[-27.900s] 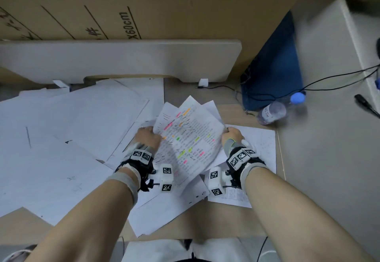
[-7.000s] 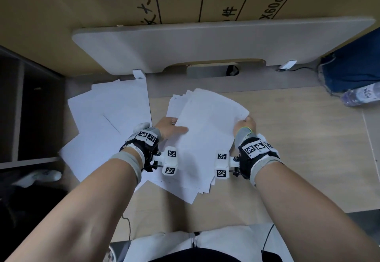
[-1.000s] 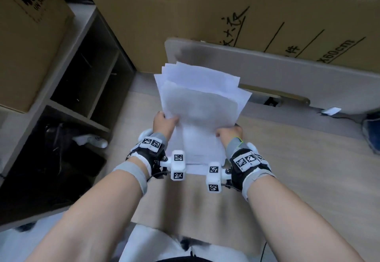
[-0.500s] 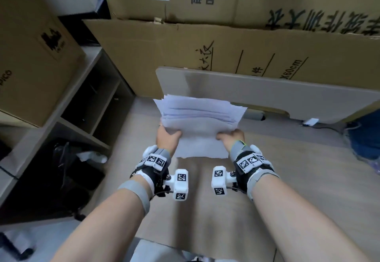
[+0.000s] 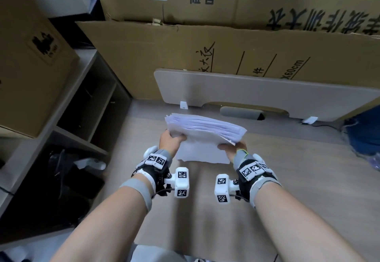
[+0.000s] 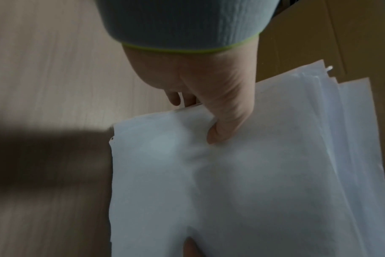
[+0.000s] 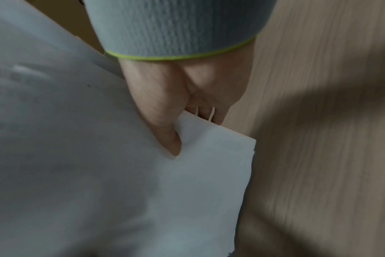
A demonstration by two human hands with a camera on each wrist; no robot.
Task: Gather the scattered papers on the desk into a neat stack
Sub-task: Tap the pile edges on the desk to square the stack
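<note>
A stack of white papers [image 5: 202, 136] stands on edge on the wooden desk [image 5: 287, 179], its top edges fanned slightly and leaning away from me. My left hand [image 5: 171, 140] grips its left side, thumb on the near sheet and fingers behind. My right hand [image 5: 231, 148] grips the right side the same way. In the left wrist view the thumb [image 6: 222, 125] presses into the stack of papers [image 6: 253, 173]. In the right wrist view the thumb [image 7: 163, 128] pinches the stack of papers [image 7: 121, 173] against fingers behind it.
A grey panel [image 5: 267, 95] stands along the desk's far edge, with large cardboard boxes [image 5: 226, 42] behind it. To the left is an open shelf unit [image 5: 82, 107] with another box [image 5: 30, 56] on top. A blue bag [image 5: 364, 134] sits at the far right.
Over the last second the stack has tipped from upright and facing me to leaning away, with its lower edge brought down to the desk. Both hands keep their grip.
</note>
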